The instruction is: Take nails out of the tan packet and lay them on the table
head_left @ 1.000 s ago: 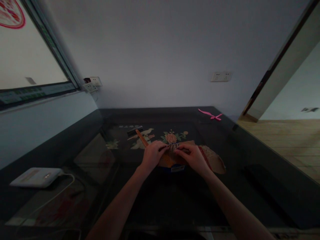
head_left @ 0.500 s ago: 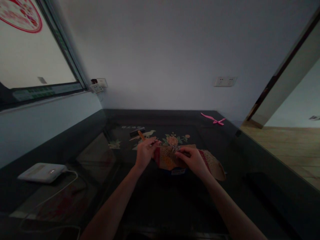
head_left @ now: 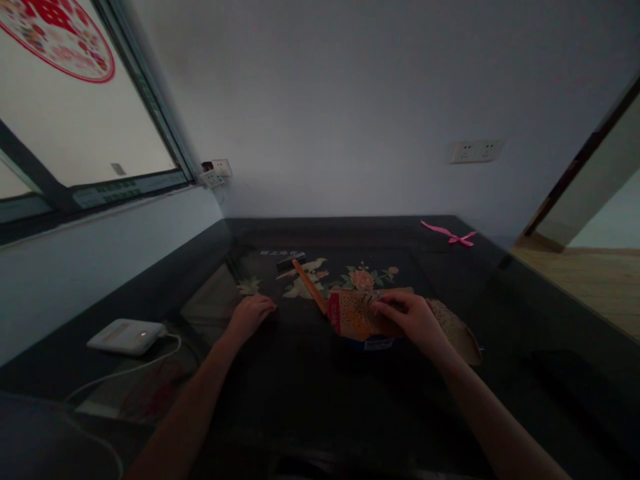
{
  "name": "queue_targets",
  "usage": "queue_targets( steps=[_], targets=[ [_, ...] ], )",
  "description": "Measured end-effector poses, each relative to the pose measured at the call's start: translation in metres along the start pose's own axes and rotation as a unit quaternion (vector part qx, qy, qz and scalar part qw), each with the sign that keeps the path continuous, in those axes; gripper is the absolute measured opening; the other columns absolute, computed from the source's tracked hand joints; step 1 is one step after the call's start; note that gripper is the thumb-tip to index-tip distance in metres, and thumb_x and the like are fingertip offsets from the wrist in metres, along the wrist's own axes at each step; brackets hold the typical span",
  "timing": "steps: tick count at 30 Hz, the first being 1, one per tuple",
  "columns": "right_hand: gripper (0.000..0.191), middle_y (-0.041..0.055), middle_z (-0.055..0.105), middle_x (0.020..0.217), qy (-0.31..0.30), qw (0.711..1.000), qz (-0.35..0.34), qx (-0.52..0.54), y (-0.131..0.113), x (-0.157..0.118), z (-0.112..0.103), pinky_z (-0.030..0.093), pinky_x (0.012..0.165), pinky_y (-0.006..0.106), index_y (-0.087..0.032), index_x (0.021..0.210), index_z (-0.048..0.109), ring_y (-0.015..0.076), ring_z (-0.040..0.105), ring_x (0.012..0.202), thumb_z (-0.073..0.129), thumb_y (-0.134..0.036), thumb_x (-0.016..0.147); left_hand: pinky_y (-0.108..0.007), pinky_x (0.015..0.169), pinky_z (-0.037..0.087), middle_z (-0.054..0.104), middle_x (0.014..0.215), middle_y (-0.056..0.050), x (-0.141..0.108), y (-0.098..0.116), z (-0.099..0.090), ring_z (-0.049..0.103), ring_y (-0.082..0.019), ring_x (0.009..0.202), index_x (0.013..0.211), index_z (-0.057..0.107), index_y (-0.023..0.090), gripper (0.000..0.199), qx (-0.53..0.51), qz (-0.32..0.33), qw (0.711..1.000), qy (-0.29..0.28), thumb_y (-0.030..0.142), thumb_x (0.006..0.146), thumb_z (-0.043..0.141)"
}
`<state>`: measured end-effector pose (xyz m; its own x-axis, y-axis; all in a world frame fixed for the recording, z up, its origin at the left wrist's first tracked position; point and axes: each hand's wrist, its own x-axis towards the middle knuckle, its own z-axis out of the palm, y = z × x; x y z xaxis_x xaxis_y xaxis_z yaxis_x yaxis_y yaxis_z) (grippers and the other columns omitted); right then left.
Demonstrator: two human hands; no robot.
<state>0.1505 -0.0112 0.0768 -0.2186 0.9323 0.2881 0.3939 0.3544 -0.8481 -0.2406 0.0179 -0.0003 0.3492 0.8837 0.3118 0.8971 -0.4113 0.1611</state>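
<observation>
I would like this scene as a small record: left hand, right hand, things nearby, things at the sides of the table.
Left hand: over or on the dark table, nothing visible in it
Right hand: at the patterned cardboard; grip unclear
Left of the cardboard: orange-brown stick
Far right: pink ribbon
Left side: white device

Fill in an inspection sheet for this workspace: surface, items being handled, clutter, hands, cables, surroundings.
Surface: dark, glossy tabletop with printed flowers.
Items being handled: patterned packet, brown with a red end; contents unclear.
Clutter: orange-brown stick, pink ribbon, white device; a dark object at right, too dim to identify.
Hands: right hand, fingertips at the packet's upper edge; left hand apart from it, nothing seen in it.
Cables: white cable, from the device toward the near left.
Surroundings: wall sockets, window at left.
</observation>
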Motion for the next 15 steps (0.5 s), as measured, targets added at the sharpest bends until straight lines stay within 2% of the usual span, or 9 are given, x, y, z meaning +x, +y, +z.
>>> queue_targets(
  steps=[7, 15],
  targets=[
    [0.022, 0.0022, 0.067, 0.068, 0.006, 1.000, 0.001, 0.001, -0.0015, -0.0002, 0.0006, 0.045, 0.067, 0.029, -0.018, 0.067, 0.067, 0.0185, 0.061, 0.069, 0.060, -0.036, 0.078, -0.030, 0.081, 0.045, 0.069, 0.098, -0.005, 0.0030, -0.0052, 0.0063, 0.062, -0.019, 0.090, 0.092, 0.070, 0.020, 0.018, -0.010, 0.015, 1.000, -0.013, 0.024, 0.088, 0.053],
    [0.020, 0.0029, 0.069, 0.071, 0.009, 1.000, -0.012, 0.017, 0.0004, 0.0008, 0.0020, 0.045, 0.068, 0.028, -0.018, 0.067, 0.067, 0.0186, 0.062, 0.070, 0.062, -0.034, 0.076, -0.030, 0.083, 0.043, 0.067, 0.101, -0.003, 0.0029, 0.0003, 0.0067, 0.061, -0.018, 0.095, 0.097, 0.070, 0.025, 0.018, -0.035, 0.056, 0.997, -0.028, 0.022, 0.088, 0.054]
  ],
)
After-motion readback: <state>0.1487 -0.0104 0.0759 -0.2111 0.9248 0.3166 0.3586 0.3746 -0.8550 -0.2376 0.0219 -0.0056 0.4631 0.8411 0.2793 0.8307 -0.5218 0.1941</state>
